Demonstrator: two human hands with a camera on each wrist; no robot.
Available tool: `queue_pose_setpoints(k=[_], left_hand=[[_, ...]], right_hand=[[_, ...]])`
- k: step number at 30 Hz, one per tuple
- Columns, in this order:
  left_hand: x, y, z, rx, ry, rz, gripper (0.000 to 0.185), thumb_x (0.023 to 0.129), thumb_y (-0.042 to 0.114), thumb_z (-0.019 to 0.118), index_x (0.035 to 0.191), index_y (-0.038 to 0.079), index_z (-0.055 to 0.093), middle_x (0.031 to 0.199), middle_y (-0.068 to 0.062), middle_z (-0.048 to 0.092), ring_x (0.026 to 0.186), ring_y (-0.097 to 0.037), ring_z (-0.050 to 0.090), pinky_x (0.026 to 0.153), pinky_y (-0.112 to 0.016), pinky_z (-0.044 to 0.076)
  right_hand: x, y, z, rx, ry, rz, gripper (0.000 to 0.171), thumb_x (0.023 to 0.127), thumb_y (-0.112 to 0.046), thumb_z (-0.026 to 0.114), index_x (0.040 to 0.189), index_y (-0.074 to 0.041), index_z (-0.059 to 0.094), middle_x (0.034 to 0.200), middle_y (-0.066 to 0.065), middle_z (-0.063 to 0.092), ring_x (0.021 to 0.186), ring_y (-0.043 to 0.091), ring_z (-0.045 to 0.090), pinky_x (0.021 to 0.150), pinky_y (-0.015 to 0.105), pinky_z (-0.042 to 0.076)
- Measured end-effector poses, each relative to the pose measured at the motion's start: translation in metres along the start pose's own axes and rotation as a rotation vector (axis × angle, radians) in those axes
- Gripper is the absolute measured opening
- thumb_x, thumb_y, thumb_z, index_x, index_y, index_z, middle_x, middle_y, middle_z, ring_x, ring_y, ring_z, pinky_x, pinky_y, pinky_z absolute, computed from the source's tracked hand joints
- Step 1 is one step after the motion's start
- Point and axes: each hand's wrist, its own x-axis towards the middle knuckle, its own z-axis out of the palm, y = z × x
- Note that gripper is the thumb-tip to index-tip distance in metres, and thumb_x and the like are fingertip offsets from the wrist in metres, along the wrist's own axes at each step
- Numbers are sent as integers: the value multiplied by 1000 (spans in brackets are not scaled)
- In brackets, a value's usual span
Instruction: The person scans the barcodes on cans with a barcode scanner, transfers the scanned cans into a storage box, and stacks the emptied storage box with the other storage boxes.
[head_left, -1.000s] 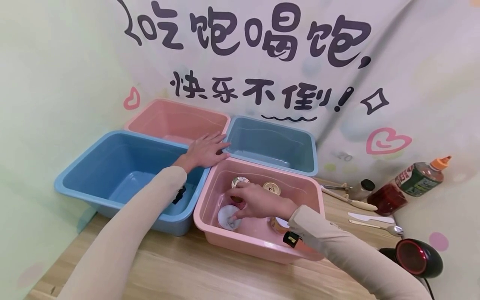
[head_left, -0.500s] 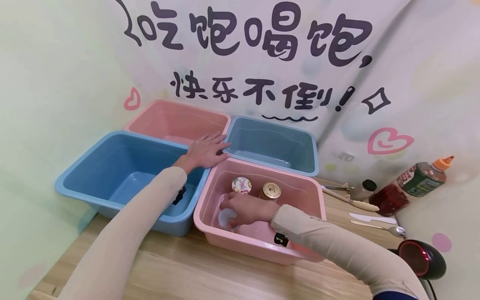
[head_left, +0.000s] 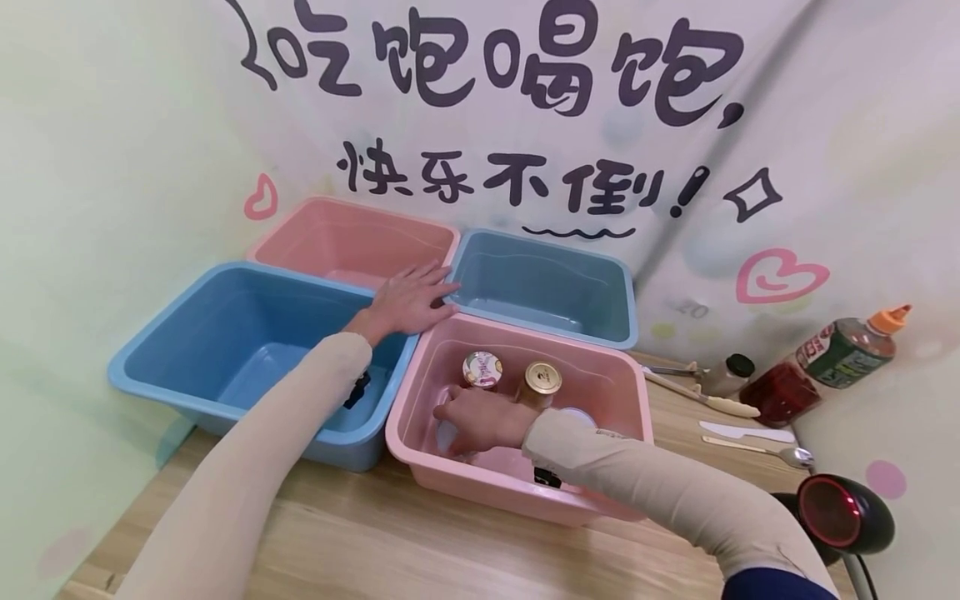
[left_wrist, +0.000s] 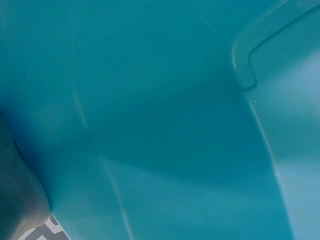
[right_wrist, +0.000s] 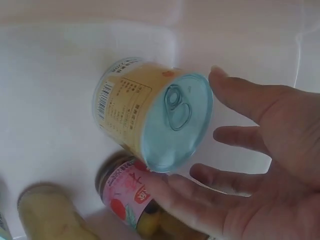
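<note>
In the head view my right hand (head_left: 483, 421) reaches down into the near pink tub (head_left: 517, 500), over a can (head_left: 447, 435) it partly hides. The right wrist view shows that the can (right_wrist: 127, 97) has a yellow label and a pull-tab lid. My thumb tip is close to the lid's rim; the other fingers spread beside the can, near a pink-labelled jar (right_wrist: 127, 192). My left hand (head_left: 411, 300) rests, fingers extended, on the rims where the tubs meet. Only blue tub wall (left_wrist: 165, 110) and part of the hand show in the left wrist view.
A floral-lidded jar (head_left: 482, 369), a gold-lidded jar (head_left: 543, 378) and a sleeve-covered container (head_left: 579, 415) share the pink tub. Around it stand a large blue tub (head_left: 225, 417), another pink tub (head_left: 352, 242) and a smaller blue tub (head_left: 540, 287). Bottles, tongs and cutlery lie right.
My right hand has moved left and toward the near side, covering more of the can's lid and uncovering the floral-lidded jar. The left hand has stayed on the rims.
</note>
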Motion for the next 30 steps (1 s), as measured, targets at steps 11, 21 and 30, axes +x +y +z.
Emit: queue_pose_setpoints(k=[11,21,30], left_hand=[[-3,-1,-2,4,-7,-10,62,101,56,38,154,23,41,166,-8,25,156,-32,14,126,-52,12],[-4,0,-4,3,-7,-11,62,101,55,39,153,22,42,167,-9,25,156,-33,14,126,-53,14],[-2,0,-1,5,-9,-5,61,101,55,37,153,22,42,167,-8,25,157,-32,13,127,-53,10]], right_hand=[[10,-5,11,-17,-24,44,48,82,-35,80,126,-22,67,92,-1,66,78,11,60,66,21,51],[15,-1,25,-80,-1,27,45,85,-40,77,126,-22,68,92,-1,66,77,11,62,66,22,53],[11,0,27,-90,20,4,43,87,-39,74,125,-21,68,98,2,63,83,14,62,69,24,54]])
